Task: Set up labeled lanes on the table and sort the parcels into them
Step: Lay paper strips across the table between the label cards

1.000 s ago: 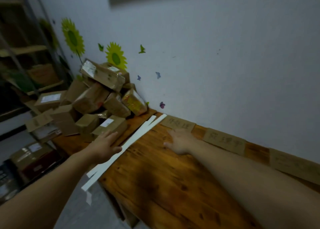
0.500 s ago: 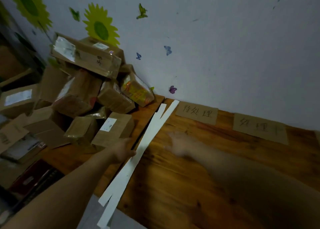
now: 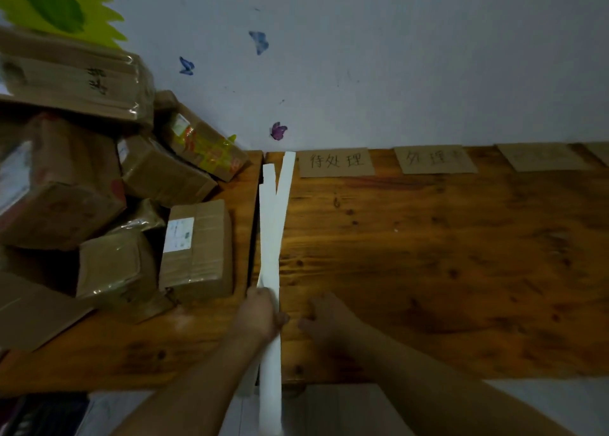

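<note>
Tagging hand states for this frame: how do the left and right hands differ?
The left hand grips the white paper strips; the right hand holds nothing. The left hand sits on the strips' line; the right hand rests palm-down on bare table beside them. Both are near the front edge.

A small parcel-sorting room: taped brown cardboard parcels [image 3: 194, 247] with white shipping labels heap at frame left on a varnished wooden table [image 3: 428, 271]. Handwritten brown card signs [image 3: 336, 162] line the white wall [image 3: 395, 56], which bears butterfly stickers [image 3: 259, 42] at upper centre.
</note>
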